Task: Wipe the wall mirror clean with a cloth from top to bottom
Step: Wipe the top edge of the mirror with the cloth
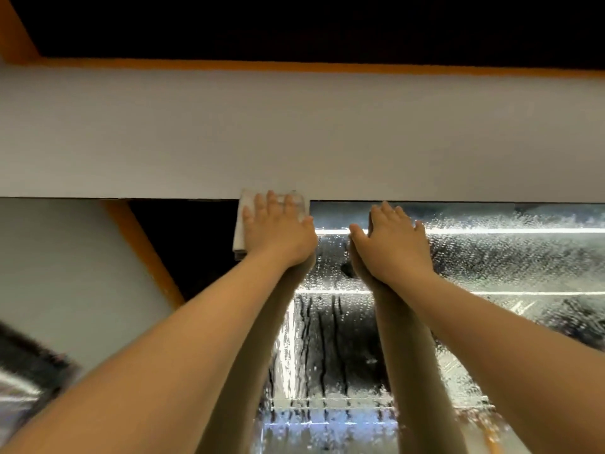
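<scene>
Up at the mirror's top edge: both arms are stretched high, hands flat against the glass.
Wall band: a wide pale grey strip (pixel 294 132) runs the whole width just beyond the fingertips, with an orange trim line (pixel 294 65) and darkness past it.
Wall mirror (pixel 491 257): fills the space under and to the right of the fingers; to the right it is covered in beads of water and running streaks, while the part to the left of the cloth shows a clear dark reflection with an orange strip (pixel 144 250) and a pale panel (pixel 59 273).
Reflections: each forearm is doubled in the glass directly below the wrists, meeting the real hands at the surface.
Blurred dark shape (pixel 29 371): low at the far left, well away from either hand; I cannot tell what it is.
Cloth (pixel 240 224): a folded whitish pad, lying under the left fingers at the mirror's top edge, its upper corner overlapping the grey band and its left side sticking out past the hand.
Left hand (pixel 278 231): fingers straight and slightly spread, pressing the cloth flat to the glass.
Right hand (pixel 393 244): just beside the left, palm on the wet glass, fingers straight and close together with the thumb spread out toward the cloth; fingertips reach the mirror's upper edge.
Containers: I see none from here.
</scene>
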Available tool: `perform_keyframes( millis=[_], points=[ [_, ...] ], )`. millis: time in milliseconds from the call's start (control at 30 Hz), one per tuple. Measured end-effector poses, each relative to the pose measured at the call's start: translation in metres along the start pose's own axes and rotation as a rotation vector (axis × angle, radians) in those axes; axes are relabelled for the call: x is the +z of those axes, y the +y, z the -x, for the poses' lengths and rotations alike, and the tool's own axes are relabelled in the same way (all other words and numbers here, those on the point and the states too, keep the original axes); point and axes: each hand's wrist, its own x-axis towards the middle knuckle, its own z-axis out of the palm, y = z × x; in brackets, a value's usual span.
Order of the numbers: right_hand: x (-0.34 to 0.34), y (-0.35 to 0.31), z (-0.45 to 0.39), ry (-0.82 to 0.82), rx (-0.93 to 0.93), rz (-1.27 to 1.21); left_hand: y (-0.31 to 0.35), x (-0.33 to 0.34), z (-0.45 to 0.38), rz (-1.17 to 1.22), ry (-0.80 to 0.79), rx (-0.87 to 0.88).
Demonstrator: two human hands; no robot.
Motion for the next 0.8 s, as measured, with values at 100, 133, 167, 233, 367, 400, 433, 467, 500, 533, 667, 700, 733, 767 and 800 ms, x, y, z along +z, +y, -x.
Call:
perform_keyframes(
  millis=[100,133,167,233,367,400,433,467,500,533,667,700,733,767,800],
  points=[
    [-0.001,0.000,0.000,-0.008,0.003,-0.007,-0.003,0.001,0.001,0.014,0.020,0.014],
    [-0.001,-0.001,0.001,-0.008,0.002,-0.009,-0.004,0.002,0.002,0.025,0.035,0.013],
    [-0.001,-0.001,0.000,-0.006,0.000,-0.011,-0.003,0.003,0.003,0.039,0.050,0.011],
    [-0.001,-0.001,0.000,-0.004,0.001,-0.015,-0.002,0.003,0.005,0.065,0.075,0.006],
    [0.000,-0.001,-0.001,0.008,-0.001,-0.016,-0.003,0.003,0.005,0.102,0.099,0.005],
    [0.000,-0.001,-0.001,0.008,-0.003,-0.015,-0.003,0.003,0.005,0.107,0.101,0.005],
    [0.000,-0.001,-0.001,0.006,-0.005,-0.015,-0.003,0.003,0.006,0.111,0.103,0.003],
    [0.000,-0.001,0.000,0.003,-0.006,-0.014,-0.003,0.003,0.006,0.115,0.104,0.001],
    [-0.001,-0.001,0.000,0.000,-0.008,-0.011,-0.003,0.003,0.006,0.116,0.105,-0.001],
    [-0.002,-0.002,0.001,-0.003,-0.009,-0.007,-0.003,0.003,0.007,0.112,0.106,-0.002],
    [-0.004,0.000,0.003,-0.019,-0.021,-0.013,-0.001,0.001,0.009,0.105,0.111,0.009],
    [-0.005,0.001,0.003,-0.020,-0.030,-0.026,-0.001,0.001,0.009,0.103,0.110,0.009],
    [-0.005,0.002,0.004,-0.025,-0.037,-0.039,-0.002,0.000,0.009,0.098,0.103,0.007],
    [-0.006,0.004,0.003,-0.033,-0.043,-0.055,-0.002,0.000,0.009,0.092,0.090,0.006],
    [-0.006,0.006,0.002,-0.044,-0.047,-0.074,-0.001,0.000,0.010,0.089,0.076,0.005]
  ],
)
